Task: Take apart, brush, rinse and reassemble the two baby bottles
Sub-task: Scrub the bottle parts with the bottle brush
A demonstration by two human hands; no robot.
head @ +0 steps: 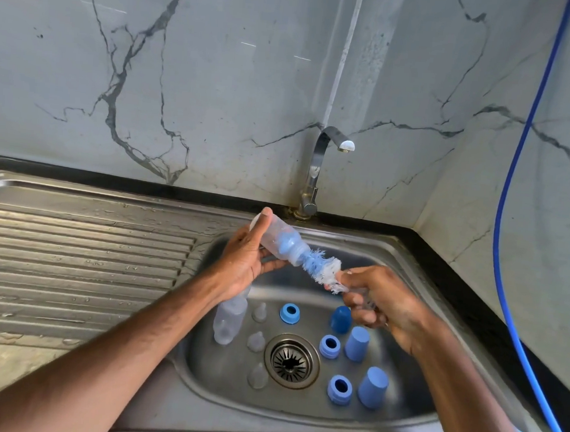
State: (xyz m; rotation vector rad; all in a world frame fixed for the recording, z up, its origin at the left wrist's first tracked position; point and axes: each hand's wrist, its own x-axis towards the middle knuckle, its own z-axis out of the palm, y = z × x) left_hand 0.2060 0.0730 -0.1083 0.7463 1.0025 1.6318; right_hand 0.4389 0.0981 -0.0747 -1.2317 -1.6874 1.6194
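The person stands at a steel sink [359, 237] with both hands over the basin. The left hand [247, 258] is closed around a clear bottle [275, 238], with one fingertip over its base and the other fingers under its body. The bottle is tilted, its mouth pointing down to the right. A brush [322, 269] with blue and white bristles enters this mouth: its tip is inside the bottle, and the rest of the bristles is outside. The right hand [384, 302] grips the brush handle with curled fingers, just behind the bristles.

On the bottom of the sink lies the second bottle [228, 321], left of the drain [291, 360] and partly hidden by the left wrist. Between this bottle and the drain are three clear nipples [256, 342], one behind the other. Behind the drain and to its right are three blue rings [329, 346] and three blue caps [356, 343], none touching another. The tap [315, 170] stands at the back edge, and a blue hose [512, 231] hangs along the right wall.
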